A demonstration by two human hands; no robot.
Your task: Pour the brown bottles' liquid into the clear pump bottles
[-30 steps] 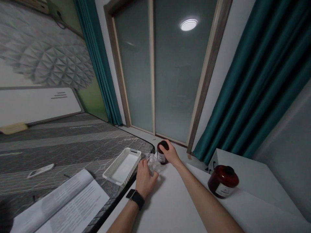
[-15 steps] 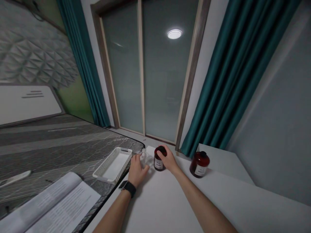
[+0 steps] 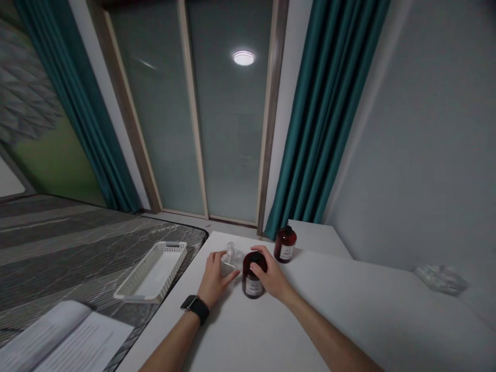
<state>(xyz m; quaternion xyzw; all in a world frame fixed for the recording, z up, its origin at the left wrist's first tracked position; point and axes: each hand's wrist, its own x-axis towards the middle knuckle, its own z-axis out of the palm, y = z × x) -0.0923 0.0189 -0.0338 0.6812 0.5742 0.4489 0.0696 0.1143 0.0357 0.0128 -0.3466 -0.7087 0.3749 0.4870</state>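
Note:
My right hand [image 3: 272,275] is wrapped round a dark amber jar [image 3: 253,284] with a white label, its thumb and fingers near the rim. The jar stands upright on the white tabletop [image 3: 240,336]; its top looks dark, and I cannot tell whether it is open. My left hand [image 3: 214,278], with a black watch [image 3: 196,308] on the wrist, has thumb and fingers around a clear glass piece [image 3: 231,251] with a knob on top. Fingers partly hide this glass piece, just left of the jar. Behind and to the right, a second amber jar [image 3: 285,247] stands with a dark stopper.
Left of the table, a white perforated basket [image 3: 135,268] and an open book [image 3: 77,341] lie on a grey patterned surface [image 3: 70,248]. A crumpled clear plastic bag [image 3: 442,279] sits at the right by the wall. Behind are sliding glass doors [image 3: 228,134] and teal curtains [image 3: 321,113].
The view has swung to the right, bringing the plastic bag into sight. The amber jar in my right hand has come closer to me, while my left hand stays at the clear glass piece.

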